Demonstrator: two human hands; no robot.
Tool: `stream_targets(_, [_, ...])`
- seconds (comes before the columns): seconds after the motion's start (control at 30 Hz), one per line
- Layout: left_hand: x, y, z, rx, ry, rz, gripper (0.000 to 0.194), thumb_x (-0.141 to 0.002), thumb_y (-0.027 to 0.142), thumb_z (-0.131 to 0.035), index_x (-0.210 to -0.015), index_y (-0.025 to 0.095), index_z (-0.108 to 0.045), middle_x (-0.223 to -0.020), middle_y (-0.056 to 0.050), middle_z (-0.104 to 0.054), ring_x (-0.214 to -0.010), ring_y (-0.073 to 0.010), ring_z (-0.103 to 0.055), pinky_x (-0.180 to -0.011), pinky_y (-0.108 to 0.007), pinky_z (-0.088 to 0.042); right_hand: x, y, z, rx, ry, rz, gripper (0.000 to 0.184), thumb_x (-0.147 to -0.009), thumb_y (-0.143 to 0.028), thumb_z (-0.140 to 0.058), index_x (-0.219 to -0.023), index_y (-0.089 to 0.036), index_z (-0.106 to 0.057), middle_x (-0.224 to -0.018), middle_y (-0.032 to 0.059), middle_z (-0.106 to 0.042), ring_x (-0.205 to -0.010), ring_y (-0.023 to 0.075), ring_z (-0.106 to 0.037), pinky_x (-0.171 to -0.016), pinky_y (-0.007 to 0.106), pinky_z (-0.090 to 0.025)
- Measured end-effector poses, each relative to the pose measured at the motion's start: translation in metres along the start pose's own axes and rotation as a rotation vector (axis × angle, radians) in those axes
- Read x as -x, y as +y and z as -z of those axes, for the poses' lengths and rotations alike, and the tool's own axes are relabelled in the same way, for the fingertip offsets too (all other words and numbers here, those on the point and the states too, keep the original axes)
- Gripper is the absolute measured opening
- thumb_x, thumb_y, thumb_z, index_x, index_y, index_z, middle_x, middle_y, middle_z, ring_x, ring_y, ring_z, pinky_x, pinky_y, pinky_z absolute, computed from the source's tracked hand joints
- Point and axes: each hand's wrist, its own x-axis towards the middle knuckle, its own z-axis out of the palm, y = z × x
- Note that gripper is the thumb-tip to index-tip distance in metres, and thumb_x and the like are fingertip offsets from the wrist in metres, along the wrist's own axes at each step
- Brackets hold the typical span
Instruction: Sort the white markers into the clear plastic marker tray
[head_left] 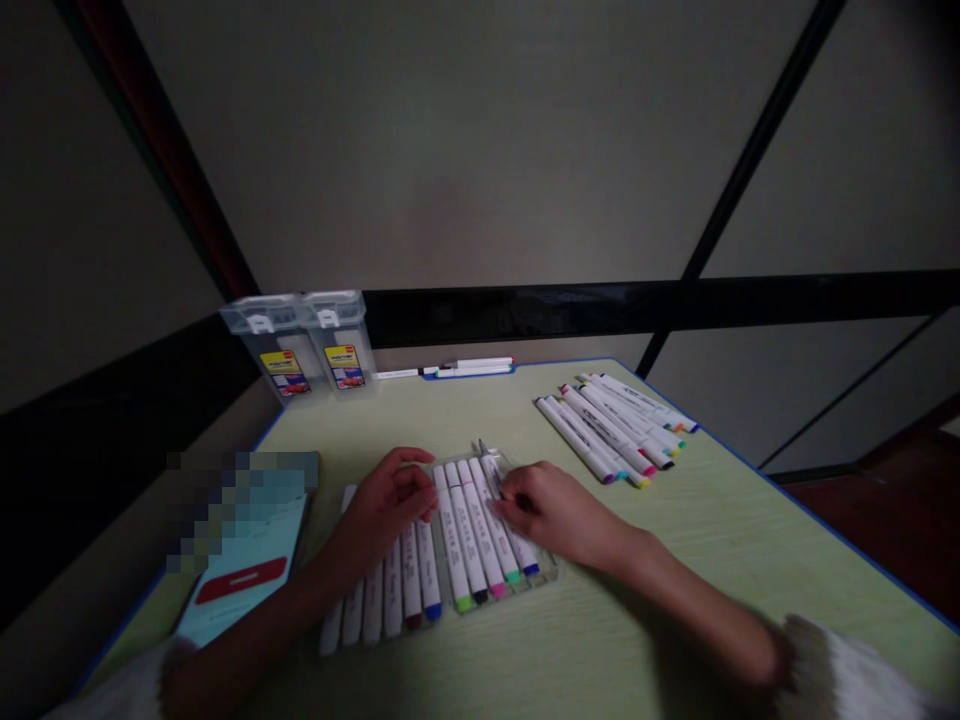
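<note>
White markers with coloured ends lie side by side in a clear plastic tray (551, 572) on the table. The marker with a green end (455, 545) and the marker with a dark blue end (517, 535) are in its right part. My right hand (544, 505) is closed at the tray's right side, pinching a slim marker (484, 448) whose grey tip points up and away; most of it is hidden by my fingers. Over the left row of markers (373, 600) hovers my left hand (394, 495), fingers loosely curled and apart, with nothing visible in them.
Loose markers (607, 430) lie in a group at the back right. Two clear lidded boxes (349, 350) stand at the back left, beside a few pens (472, 368) along the far edge. A phone (247, 560) with its screen lit lies at the left.
</note>
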Motion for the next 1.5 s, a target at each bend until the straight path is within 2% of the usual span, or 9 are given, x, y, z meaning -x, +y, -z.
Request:
stream_targets(0.3, [0.001,0.004,-0.002,-0.031,0.014,-0.011,0.02,-0.066,0.02,-0.054,-0.085,0.017,-0.048,-0.054,0.007,-0.049,-0.05,-0.0091,-0.046,-0.049,-0.021,-0.035,-0.002,0.0,-0.006,-0.059,0.07,-0.051,0.027,-0.073,-0.025,-0.049,-0.049,-0.016,-0.042,-0.046,-0.0036,-0.041,-0.044,0.007,-0.034,-0.045,0.022,-0.02])
stream_targets(0.47, [0.0,0.0,0.0,-0.015,-0.009,-0.016,0.02,-0.067,0.019,-0.054,-0.086,0.017,-0.047,-0.056,0.007,-0.05,-0.05,-0.0088,-0.046,-0.05,-0.021,-0.035,-0.006,0.005,-0.007,-0.325,0.1,-0.056,0.026,-0.069,-0.022,-0.05,-0.049,-0.018,-0.034,-0.046,-0.0057,-0.035,-0.044,0.0067,-0.032,-0.043,0.02,-0.022])
stream_targets(0.53, [0.0,0.0,0.0,-0.017,-0.014,-0.017,0.019,-0.068,0.019,-0.053,-0.086,0.016,-0.047,-0.057,0.007,-0.05,-0.051,-0.0088,-0.047,-0.051,-0.021,-0.036,-0.008,0.009,-0.006,-0.431,0.134,-0.069,0.023,-0.069,-0.022,-0.05,-0.052,-0.018,-0.035,-0.048,-0.0057,-0.036,-0.045,0.0069,-0.033,-0.042,0.019,-0.024])
stream_targets(0.6, [0.0,0.0,0.0,-0.017,-0.019,-0.021,0.019,-0.068,0.02,-0.054,-0.086,0.016,-0.047,-0.056,0.007,-0.05,-0.051,-0.009,-0.047,-0.051,-0.022,-0.036,-0.009,0.014,-0.001,-0.445,0.189,-0.09,0.018,-0.068,-0.022,-0.05,-0.056,-0.019,-0.037,-0.05,-0.0051,-0.04,-0.046,0.0074,-0.037,-0.042,0.019,-0.026])
stream_targets(0.8, [0.002,0.004,-0.001,-0.024,0.004,-0.017,0.018,-0.068,0.02,-0.054,-0.084,0.016,-0.047,-0.056,0.007,-0.05,-0.051,-0.0091,-0.047,-0.051,-0.021,-0.036,-0.006,0.043,0.028,-0.043,0.396,-0.182,0.008,-0.069,-0.024,-0.051,-0.07,-0.019,-0.045,-0.059,-0.0002,-0.054,-0.05,0.0115,-0.046,-0.047,0.022,-0.029])
stream_targets(0.93, [0.002,0.003,-0.001,-0.025,-0.01,-0.026,0.018,-0.068,0.02,-0.054,-0.085,0.017,-0.047,-0.056,0.007,-0.05,-0.052,-0.0093,-0.048,-0.051,-0.022,-0.036,-0.001,0.068,0.047,0.123,0.502,-0.28,0.016,-0.071,-0.029,-0.051,-0.083,-0.018,-0.051,-0.065,0.0025,-0.061,-0.053,0.0143,-0.052,-0.05,0.024,-0.032])
stream_targets(1.03, [0.002,0.004,-0.001,-0.03,-0.003,-0.022,0.018,-0.068,0.021,-0.055,-0.084,0.017,-0.047,-0.056,0.006,-0.05,-0.052,-0.0098,-0.048,-0.051,-0.022,-0.036,0.004,0.087,0.057,0.21,0.593,-0.374,0.02,-0.072,-0.031,-0.05,-0.085,-0.017,-0.055,-0.067,0.0045,-0.062,-0.055,0.0158,-0.054,-0.05,0.024,-0.033])
stream_targets(1.3, [0.001,0.005,-0.001,-0.037,-0.004,-0.016,0.016,-0.067,0.022,-0.055,-0.08,0.016,-0.048,-0.055,0.007,-0.05,-0.05,-0.0093,-0.047,-0.05,-0.022,-0.036,0.015,0.136,0.063,0.347,0.591,-0.561,0.022,-0.072,-0.032,-0.049,-0.081,-0.017,-0.062,-0.076,0.0097,-0.066,-0.064,0.0208,-0.058,-0.052,0.026,-0.034])
stream_targets(1.5, [0.002,0.007,-0.002,-0.059,0.011,-0.012,0.015,-0.067,0.022,-0.054,-0.079,0.015,-0.049,-0.053,0.007,-0.05,-0.05,-0.0089,-0.046,-0.051,-0.022,-0.035,0.015,0.156,0.054,0.327,0.578,-0.565,0.023,-0.073,-0.032,-0.048,-0.081,-0.016,-0.062,-0.076,0.0101,-0.066,-0.065,0.0207,-0.059,-0.052,0.025,-0.034])
